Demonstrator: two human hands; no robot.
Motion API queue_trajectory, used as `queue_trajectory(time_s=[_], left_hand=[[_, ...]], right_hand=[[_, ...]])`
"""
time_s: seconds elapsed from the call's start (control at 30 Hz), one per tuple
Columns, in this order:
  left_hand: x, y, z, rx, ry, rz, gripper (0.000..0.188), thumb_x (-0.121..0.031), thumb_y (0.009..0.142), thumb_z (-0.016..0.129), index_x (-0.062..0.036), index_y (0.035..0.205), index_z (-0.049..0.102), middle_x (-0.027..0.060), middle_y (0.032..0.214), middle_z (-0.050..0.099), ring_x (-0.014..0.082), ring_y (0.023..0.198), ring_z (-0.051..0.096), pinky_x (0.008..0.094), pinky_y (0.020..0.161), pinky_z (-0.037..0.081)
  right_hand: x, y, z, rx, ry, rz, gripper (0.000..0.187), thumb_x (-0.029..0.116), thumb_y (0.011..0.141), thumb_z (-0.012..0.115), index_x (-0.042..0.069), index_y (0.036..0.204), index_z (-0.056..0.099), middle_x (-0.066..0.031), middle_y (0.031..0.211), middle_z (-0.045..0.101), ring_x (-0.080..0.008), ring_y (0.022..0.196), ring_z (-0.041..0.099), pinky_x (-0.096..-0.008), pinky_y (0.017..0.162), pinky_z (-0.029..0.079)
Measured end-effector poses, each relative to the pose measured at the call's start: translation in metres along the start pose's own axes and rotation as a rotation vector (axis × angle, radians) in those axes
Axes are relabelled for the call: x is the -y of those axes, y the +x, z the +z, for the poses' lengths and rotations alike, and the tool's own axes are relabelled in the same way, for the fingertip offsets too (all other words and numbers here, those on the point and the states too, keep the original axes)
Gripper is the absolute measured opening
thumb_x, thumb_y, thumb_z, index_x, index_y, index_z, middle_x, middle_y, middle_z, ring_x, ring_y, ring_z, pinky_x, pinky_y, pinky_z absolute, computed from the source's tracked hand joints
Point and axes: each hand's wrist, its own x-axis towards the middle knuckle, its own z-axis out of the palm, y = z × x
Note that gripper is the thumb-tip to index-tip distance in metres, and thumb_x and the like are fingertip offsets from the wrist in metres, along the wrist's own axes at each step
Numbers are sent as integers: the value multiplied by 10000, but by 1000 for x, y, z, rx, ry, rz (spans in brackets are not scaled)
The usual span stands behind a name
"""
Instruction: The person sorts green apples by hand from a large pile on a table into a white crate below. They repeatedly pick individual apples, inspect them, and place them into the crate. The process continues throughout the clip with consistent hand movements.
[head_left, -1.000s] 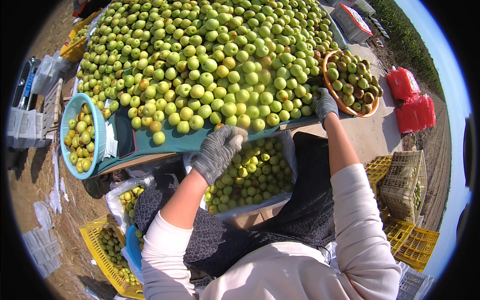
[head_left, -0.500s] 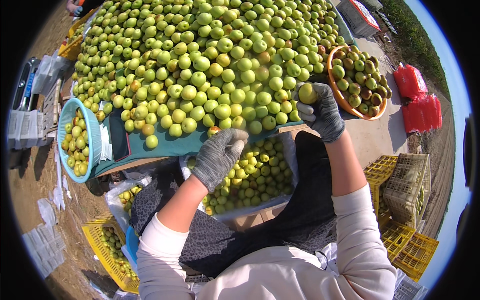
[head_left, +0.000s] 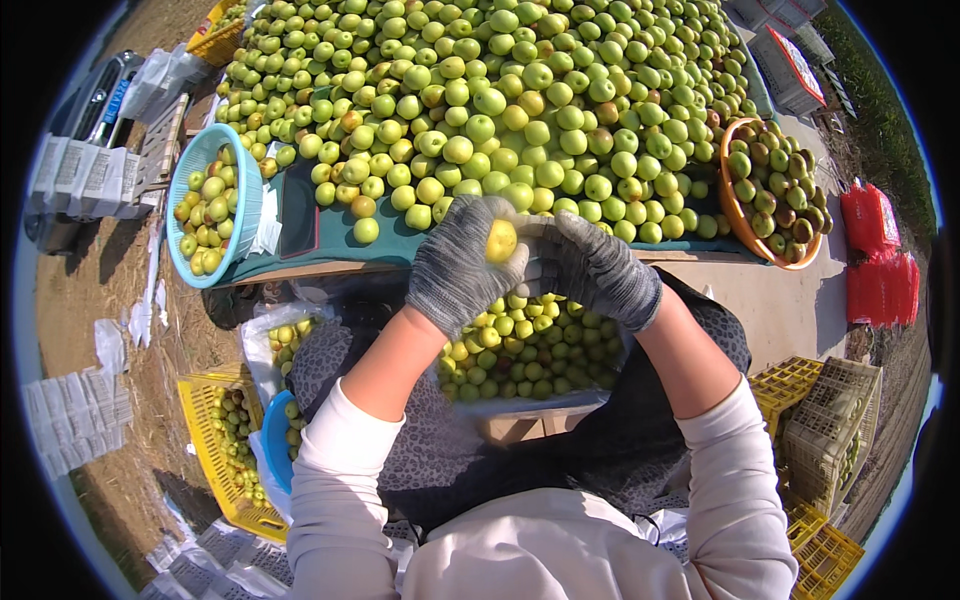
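Note:
My left hand (head_left: 462,262), in a grey knitted glove, closes round a small round yellow fruit (head_left: 501,241), which shows between thumb and fingers. My right hand (head_left: 600,268), gloved alike, is up against it with fingers curled. Whether anything lies inside the right hand is hidden. Both hands are held over the near edge of a green-covered table (head_left: 385,250) heaped with round yellow-green fruit (head_left: 490,101), some blushed reddish-brown. Below the hands, between my knees, sits a lined box of similar green fruit (head_left: 530,371).
A light-blue basket (head_left: 253,190) of fruit stands at the table's left, an orange basket (head_left: 733,208) of browner fruit at its right. Yellow crates (head_left: 212,470) lie lower left, with more crates (head_left: 833,430) at right. Red bags (head_left: 882,290) lie farther right.
My right hand has come down and left from beside the orange basket to meet my left hand. A yellow fruit now shows in my left hand. The view has shifted.

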Motion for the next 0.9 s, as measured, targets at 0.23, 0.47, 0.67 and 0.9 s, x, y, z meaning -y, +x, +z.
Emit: queue_trajectory(time_s=[0.23,0.47,0.67,0.9], left_hand=[[20,-44,-82,-277,-164,-167,293,-139,775,745,-75,994,561,42,986,610,139,894,584,285,816,486],[149,-154,-167,-616,-453,-830,190,-161,885,653,-62,1030,581,17,909,590,100,858,555,241,749,459],[282,-294,-146,-626,-130,-1138,274,-170,881,635,-48,1124,597,99,1081,602,192,980,586,311,832,474],[281,-313,-132,-55,573,-1130,386,-191,754,674,-117,1131,633,188,1173,581,336,1076,562,400,926,460]], right_hand=[[12,-6,-9,-369,-119,-69,395,338,938,515,37,1189,570,-92,1014,662,-194,871,644,-303,786,527],[8,-12,-19,-325,-151,-67,402,337,923,552,42,1195,571,-90,1005,663,-189,869,640,-287,737,524],[7,-8,-32,-494,-253,-37,387,331,929,535,39,1179,581,-88,995,667,-201,863,646,-294,736,524],[4,-4,-31,-530,-285,-52,328,295,941,512,55,1140,611,-77,954,681,-200,836,663,-293,717,538]])
